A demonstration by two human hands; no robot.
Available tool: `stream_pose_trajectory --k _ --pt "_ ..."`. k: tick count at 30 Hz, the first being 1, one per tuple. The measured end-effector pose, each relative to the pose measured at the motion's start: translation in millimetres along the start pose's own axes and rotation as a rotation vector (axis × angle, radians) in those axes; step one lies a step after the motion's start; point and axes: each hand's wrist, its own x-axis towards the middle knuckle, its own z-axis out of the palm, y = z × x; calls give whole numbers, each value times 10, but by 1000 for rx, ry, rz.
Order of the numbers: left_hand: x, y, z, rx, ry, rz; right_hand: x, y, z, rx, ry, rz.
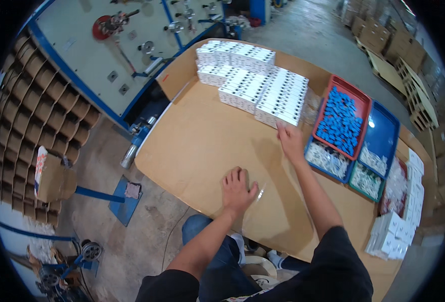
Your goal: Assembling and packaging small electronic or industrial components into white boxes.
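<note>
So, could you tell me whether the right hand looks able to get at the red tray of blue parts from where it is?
Probably yes: the right hand rests beside the red tray, with only bare cardboard between them.

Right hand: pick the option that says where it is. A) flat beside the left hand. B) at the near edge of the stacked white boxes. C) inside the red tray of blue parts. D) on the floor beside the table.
B: the right hand reaches to the near edge of the stacked white boxes, while the left hand lies flat on the cardboard-covered table.

White boxes (262,85), red tray (328,95)
</note>
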Motion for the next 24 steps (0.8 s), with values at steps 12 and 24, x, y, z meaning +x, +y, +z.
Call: stream_pose_trajectory --k 12,24 --pt "-53 133 66 80 202 93 -3954 680 -2503 339 727 563" --pt "-463 147 208 159 347 137 -4560 1013 -4439 258 1312 579"
